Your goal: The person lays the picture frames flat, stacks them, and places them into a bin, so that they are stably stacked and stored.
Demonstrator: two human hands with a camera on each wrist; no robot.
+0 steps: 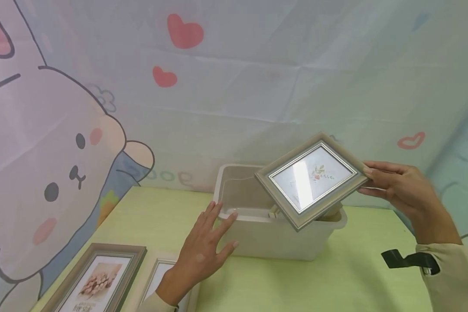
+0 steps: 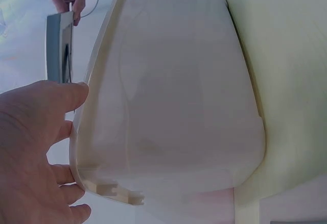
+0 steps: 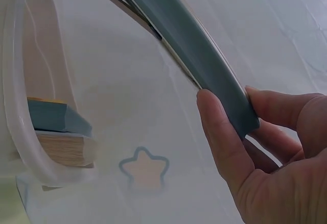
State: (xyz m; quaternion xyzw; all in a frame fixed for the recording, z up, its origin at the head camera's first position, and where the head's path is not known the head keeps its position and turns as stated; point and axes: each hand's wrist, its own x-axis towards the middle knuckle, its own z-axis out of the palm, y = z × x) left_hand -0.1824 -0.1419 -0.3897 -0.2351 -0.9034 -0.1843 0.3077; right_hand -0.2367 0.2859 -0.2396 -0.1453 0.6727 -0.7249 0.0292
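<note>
A silvery-beige picture frame [image 1: 274, 190], with a small floral print behind shiny glazing, is held tilted above a white plastic bin [image 1: 273, 240]. At its right corner, my right hand [image 1: 401, 186] pinches it between thumb and fingers. The right wrist view shows the blue-grey edge of the picture frame [image 3: 189, 45] in that grip. My left hand [image 1: 200, 249] has its fingers spread at the bin's left front rim. In the left wrist view, fingertips touch the rim of the bin [image 2: 168, 96]. The picture frame hides part of the bin's inside.
A brown picture frame [image 1: 134, 271] with a photo lies on the light green table [image 1: 374, 268] at the lower left. Beside it lies a cream frame [image 1: 147, 277], partly under my left arm. Inside the bin are a blue-grey piece [image 3: 56, 116] and a wood-toned piece [image 3: 61, 150]. A cartoon-printed cloth [image 1: 257, 86] hangs behind.
</note>
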